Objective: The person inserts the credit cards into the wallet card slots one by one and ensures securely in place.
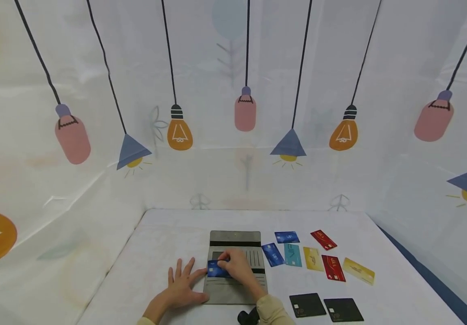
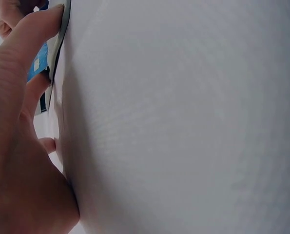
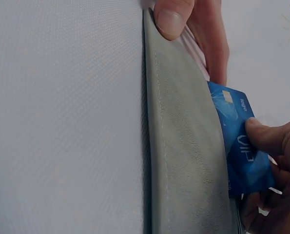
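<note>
A grey card wallet [image 1: 235,295] lies unfolded on the table, with slots and dark bands across it. My right hand [image 1: 237,267] pinches a blue VIP card [image 3: 235,141] by its right end, thumb on its face. The card's lower edge is hidden behind the wallet's grey flap [image 3: 183,136]. My left hand [image 1: 182,286] lies at the wallet's left side, fingers spread. Its thumb [image 3: 171,19] presses on the wallet's near corner, and its index fingertip reaches the left edge beside the card.
Right of the wallet lie blue cards [image 1: 273,254], a teal card [image 1: 293,255], yellow cards [image 1: 312,259] and red cards [image 1: 333,268]. Two black VIP cards [image 1: 307,305] lie nearer. A small black object [image 1: 247,317] sits by my right sleeve. Printed sheets [image 1: 233,180] surround the table.
</note>
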Tool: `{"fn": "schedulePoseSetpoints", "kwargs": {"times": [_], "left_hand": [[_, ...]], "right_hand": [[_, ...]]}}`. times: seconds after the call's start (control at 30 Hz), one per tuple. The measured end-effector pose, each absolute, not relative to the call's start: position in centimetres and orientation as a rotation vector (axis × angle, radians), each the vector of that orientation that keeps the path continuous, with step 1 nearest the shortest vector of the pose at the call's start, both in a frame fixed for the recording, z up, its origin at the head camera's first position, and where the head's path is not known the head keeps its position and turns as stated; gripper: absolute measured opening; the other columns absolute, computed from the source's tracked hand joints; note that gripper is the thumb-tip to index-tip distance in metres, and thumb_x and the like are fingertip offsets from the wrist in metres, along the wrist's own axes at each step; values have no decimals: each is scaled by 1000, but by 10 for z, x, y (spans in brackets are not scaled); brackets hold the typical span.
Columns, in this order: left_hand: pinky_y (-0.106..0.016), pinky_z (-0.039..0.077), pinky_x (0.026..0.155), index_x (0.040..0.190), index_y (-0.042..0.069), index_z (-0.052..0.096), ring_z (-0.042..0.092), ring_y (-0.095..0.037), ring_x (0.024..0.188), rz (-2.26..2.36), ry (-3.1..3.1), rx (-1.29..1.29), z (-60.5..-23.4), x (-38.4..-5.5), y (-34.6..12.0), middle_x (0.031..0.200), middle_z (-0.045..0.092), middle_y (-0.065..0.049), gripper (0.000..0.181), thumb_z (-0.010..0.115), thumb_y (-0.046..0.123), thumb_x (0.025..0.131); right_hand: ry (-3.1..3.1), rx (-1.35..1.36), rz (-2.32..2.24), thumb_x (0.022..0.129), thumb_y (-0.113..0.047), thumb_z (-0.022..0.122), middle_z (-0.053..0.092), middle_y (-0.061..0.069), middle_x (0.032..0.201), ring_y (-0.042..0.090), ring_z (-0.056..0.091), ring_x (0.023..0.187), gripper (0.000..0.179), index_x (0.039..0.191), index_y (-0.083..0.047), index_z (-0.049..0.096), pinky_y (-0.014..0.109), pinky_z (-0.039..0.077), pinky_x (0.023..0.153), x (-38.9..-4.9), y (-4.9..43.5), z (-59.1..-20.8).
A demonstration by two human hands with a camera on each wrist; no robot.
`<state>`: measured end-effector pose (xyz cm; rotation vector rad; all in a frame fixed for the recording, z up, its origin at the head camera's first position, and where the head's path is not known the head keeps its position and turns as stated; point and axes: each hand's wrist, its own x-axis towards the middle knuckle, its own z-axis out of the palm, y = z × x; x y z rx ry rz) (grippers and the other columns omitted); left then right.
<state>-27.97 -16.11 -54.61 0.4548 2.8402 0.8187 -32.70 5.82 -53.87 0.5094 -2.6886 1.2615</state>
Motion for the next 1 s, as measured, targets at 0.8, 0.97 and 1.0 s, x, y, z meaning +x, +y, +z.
{"fn": "schedulePoseSetpoints", "kwargs": {"times": [0.8, 0.97, 1.0], "left_hand": [[-74, -10, 108, 139, 24, 53, -7, -57, 144, 831, 2827, 430, -542, -279, -158, 160, 20, -23, 81, 78, 59, 71], [-74, -11, 107, 140, 25, 53, -7, -57, 144, 835, 2824, 435, -542, -279, -158, 160, 20, -23, 81, 78, 59, 71], [-74, -11, 107, 140, 25, 53, -7, -57, 144, 831, 2825, 434, -542, -279, -158, 160, 20, -23, 81, 77, 59, 71]], "right_hand": [[-2648, 582, 1242, 84, -13, 76, 69, 2, 84, 33, 63, 101, 7, 83, -7, 73, 50, 48, 97, -330, 62, -542], [-2603, 557, 1309, 85, -15, 76, 68, -1, 86, 12, 58, 79, 7, 82, -9, 72, 32, 48, 71, -331, 64, -547], [-2594, 553, 1321, 85, -15, 76, 67, -1, 85, 9, 56, 78, 8, 81, -9, 72, 30, 47, 70, -331, 64, -547]]}}
